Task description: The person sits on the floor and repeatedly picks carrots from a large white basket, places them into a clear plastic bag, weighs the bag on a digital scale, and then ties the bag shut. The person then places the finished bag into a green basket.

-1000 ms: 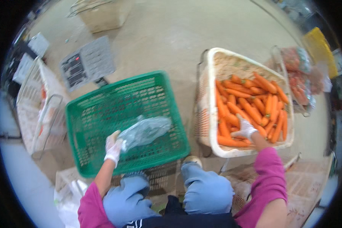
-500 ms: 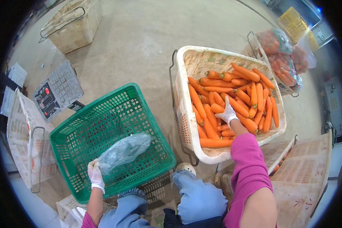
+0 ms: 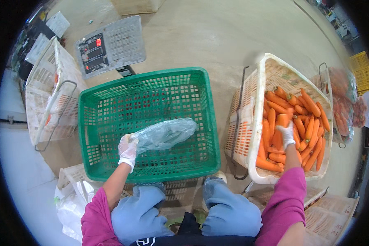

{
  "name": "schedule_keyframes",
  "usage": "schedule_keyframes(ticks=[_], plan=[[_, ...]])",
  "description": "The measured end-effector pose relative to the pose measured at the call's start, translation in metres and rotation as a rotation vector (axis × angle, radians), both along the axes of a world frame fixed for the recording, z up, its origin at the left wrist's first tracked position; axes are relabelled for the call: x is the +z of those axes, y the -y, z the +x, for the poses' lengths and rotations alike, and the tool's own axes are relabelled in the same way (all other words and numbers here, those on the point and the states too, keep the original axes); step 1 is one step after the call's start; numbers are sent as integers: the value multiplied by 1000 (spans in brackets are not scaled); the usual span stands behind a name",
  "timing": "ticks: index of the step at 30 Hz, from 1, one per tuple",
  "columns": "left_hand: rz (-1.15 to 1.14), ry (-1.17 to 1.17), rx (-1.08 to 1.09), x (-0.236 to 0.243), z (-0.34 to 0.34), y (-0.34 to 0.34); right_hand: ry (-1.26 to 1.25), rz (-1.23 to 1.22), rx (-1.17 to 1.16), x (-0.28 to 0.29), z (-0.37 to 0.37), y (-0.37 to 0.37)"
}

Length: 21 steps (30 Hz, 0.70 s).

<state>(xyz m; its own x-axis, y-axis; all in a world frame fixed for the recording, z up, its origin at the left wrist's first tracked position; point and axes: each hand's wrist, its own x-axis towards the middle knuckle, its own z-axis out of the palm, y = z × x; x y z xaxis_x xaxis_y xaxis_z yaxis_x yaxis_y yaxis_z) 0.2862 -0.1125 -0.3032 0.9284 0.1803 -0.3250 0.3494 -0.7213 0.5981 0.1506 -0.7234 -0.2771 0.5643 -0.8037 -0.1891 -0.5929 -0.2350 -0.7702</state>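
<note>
My left hand [image 3: 128,150], in a thin white glove, holds a clear plastic bag [image 3: 166,133] by one end over the inside of a green plastic basket [image 3: 90,123]. My right hand [image 3: 287,133], also gloved, reaches into a cream plastic basket [image 3: 260,78] full of orange carrots [image 3: 305,104] and closes around a carrot [image 3: 282,123] in the pile. The green basket holds only the bag. My knees in blue trousers sit just below the green basket.
A grey weighing scale [image 3: 110,45] with a red display lies behind the green basket. A white wire-handled basket [image 3: 49,98] stands at the left. Bagged carrots [image 3: 342,98] sit in another basket at far right. White bags [image 3: 71,201] lie by my left knee; flat cardboard [image 3: 332,217] at lower right.
The view has shifted, so both baskets sit more to the right and closer. My right hand stays in the carrot pile; my left hand still holds the bag, raised a little further into the green basket.
</note>
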Motion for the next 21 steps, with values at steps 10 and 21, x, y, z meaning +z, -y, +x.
schedule_keyframes(ticks=[10, 21], plan=[[-357, 234, 38, 51, 0, 14, 129, 979, 777, 194, 54, -259], [53, 923, -822, 106, -34, 38, -221, 1618, 577, 31, 133, -385]])
